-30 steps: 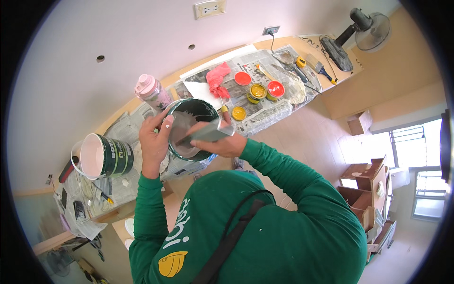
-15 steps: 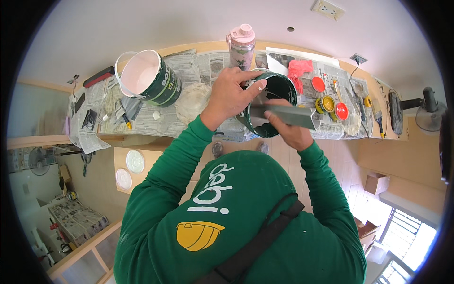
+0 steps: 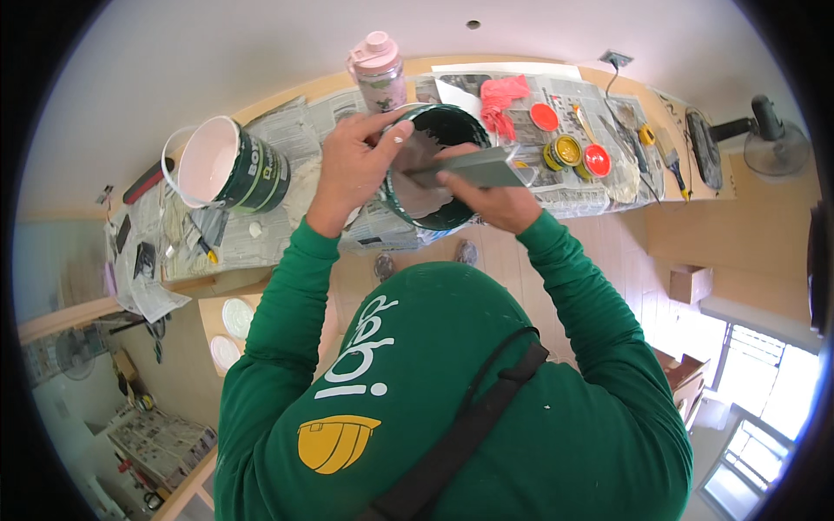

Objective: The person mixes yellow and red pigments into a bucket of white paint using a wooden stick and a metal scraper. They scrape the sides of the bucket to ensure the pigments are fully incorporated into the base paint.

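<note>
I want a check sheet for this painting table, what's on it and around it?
Surface: long bench covered in newspaper.
Job's things: dark green bucket, tilted; flat grey scraper across its mouth.
Clutter: white-filled paint bucket, pink bottle, small red and yellow tins, red cloth.
Grip: left hand holds the bucket rim; right hand holds the scraper.
Cables: cord from wall socket.
Surroundings: fan, cardboard box.
</note>
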Demonstrator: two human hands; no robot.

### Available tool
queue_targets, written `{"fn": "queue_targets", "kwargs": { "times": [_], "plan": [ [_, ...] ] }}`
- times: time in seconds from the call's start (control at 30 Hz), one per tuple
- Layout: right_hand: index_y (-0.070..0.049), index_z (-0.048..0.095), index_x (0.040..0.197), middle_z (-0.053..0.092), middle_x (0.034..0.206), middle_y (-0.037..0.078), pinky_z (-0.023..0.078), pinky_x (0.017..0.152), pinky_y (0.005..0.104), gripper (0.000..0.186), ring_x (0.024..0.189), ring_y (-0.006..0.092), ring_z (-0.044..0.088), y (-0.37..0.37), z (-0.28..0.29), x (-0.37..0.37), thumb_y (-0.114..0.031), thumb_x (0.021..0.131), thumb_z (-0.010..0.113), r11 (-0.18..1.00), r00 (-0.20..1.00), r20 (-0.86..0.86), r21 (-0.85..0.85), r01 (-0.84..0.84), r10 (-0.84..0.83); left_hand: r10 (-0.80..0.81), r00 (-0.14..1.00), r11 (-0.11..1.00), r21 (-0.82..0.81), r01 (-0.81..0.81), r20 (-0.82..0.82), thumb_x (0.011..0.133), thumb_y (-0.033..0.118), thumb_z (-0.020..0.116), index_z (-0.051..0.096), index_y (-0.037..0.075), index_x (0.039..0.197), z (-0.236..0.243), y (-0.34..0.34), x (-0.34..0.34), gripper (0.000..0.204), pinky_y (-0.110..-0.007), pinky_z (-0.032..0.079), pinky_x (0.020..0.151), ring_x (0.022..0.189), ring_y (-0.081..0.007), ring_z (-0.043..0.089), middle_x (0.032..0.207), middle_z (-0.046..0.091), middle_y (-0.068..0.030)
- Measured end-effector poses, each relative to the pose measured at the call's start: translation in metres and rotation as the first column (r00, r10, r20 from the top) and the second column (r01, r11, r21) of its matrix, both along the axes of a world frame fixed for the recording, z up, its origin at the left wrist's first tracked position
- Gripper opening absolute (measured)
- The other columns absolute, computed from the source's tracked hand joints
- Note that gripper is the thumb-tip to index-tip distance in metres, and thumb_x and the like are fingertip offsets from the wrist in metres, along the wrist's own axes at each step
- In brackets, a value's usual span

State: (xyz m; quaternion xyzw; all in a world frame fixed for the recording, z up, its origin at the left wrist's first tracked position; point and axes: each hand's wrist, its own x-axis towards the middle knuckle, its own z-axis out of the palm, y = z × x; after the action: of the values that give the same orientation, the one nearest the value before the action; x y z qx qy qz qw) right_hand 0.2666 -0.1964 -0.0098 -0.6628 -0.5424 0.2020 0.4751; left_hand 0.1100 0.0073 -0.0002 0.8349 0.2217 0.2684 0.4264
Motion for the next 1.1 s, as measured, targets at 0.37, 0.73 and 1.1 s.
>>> {"fn": "queue_targets", "kwargs": {
  "times": [0.37,0.73,1.1],
  "plan": [
    [-0.006,0.077,0.126,0.075,0.106,0.005,0.057,0.074,0.0310,0.032,0.082,0.0134,0.066,0.005,0.080,0.037,-0.028,0.103,0.076,0.984,0.995,0.084,0.173,0.034,-0.049,0.060,0.997,0.995,-0.089,-0.055,0.050,0.104,0.030,0.075,0.080,0.005,0.127,-0.009,0.021,-0.022,0.035,-0.030,0.053,0.080,0.084,-0.0126,0.062,0.095,0.078,-0.0102],
    [0.003,0.070,0.126,0.072,0.098,0.009,0.057,0.069,0.0299,0.042,0.081,0.0153,0.068,-0.035,-0.007,0.085,-0.032,0.105,0.075,0.963,0.634,-0.754,0.008,0.270,-0.171,0.180,0.984,0.983,-0.030,-0.180,-0.005,0.104,0.035,0.074,0.080,0.003,0.125,-0.002,-0.003,-0.005,0.039,-0.033,0.051,0.078,0.080,-0.0168,0.060,0.080,0.070,-0.0103],
    [-0.001,0.076,0.121,0.076,0.097,0.010,0.057,0.067,0.0291,0.041,0.078,0.0130,0.068,-0.024,0.021,0.060,-0.037,0.101,0.077,0.948,0.718,-0.658,0.017,0.318,-0.229,0.222,0.975,0.975,0.040,-0.220,-0.033,0.109,0.031,0.069,0.076,-0.005,0.126,-0.003,0.013,-0.029,0.041,-0.032,0.054,0.090,0.094,-0.0129,0.066,0.103,0.080,-0.0109]
  ]
}}
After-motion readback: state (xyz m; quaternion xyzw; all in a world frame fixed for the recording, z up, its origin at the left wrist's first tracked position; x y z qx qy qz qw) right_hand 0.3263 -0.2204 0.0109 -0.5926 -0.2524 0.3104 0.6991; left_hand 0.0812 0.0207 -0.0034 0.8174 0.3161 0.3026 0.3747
